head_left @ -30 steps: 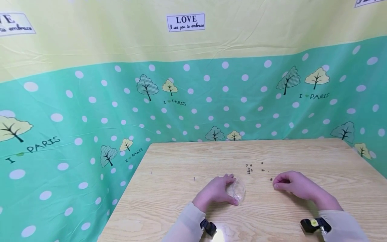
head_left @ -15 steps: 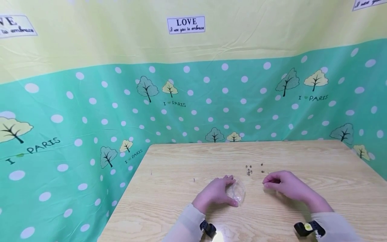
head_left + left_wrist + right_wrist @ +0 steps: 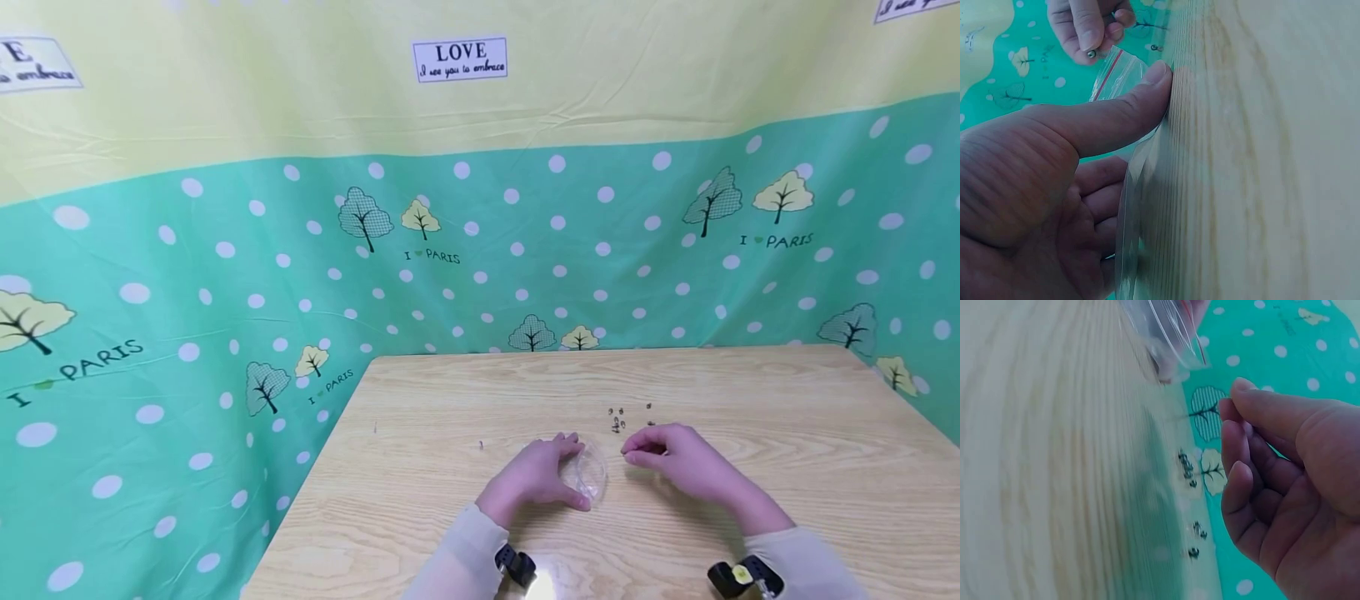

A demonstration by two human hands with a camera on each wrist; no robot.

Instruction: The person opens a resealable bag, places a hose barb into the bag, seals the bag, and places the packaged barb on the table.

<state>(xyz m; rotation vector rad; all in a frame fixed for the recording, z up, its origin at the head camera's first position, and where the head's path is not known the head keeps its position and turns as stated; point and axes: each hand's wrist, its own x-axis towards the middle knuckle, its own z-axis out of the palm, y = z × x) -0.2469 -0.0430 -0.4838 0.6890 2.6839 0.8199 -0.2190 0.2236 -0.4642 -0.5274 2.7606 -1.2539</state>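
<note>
My left hand (image 3: 536,473) grips a clear zip-lock bag (image 3: 592,471) low over the table, thumb on the near side and fingers on the far side. A red line marks the bag's mouth (image 3: 1110,70) in the left wrist view, where it gapes toward the right. My right hand (image 3: 678,462) is just to the right of the bag, apart from it. Between its thumb and index finger it pinches a small shiny metal piece (image 3: 1091,54) with a rounded end; its exact kind is too small to tell. What lies inside the bag is unclear.
Several small dark metal pieces (image 3: 617,423) lie on the wooden table (image 3: 420,392) beyond the hands, some further right (image 3: 1194,552). Two tiny scraps lie to the left, one a small scrap (image 3: 482,445). A patterned curtain (image 3: 480,250) hangs behind the table.
My right hand has moved left toward the bag, carrying the small metal piece. The dark piece that lay beside its fingertips is gone from the table. My left hand stays in place.
</note>
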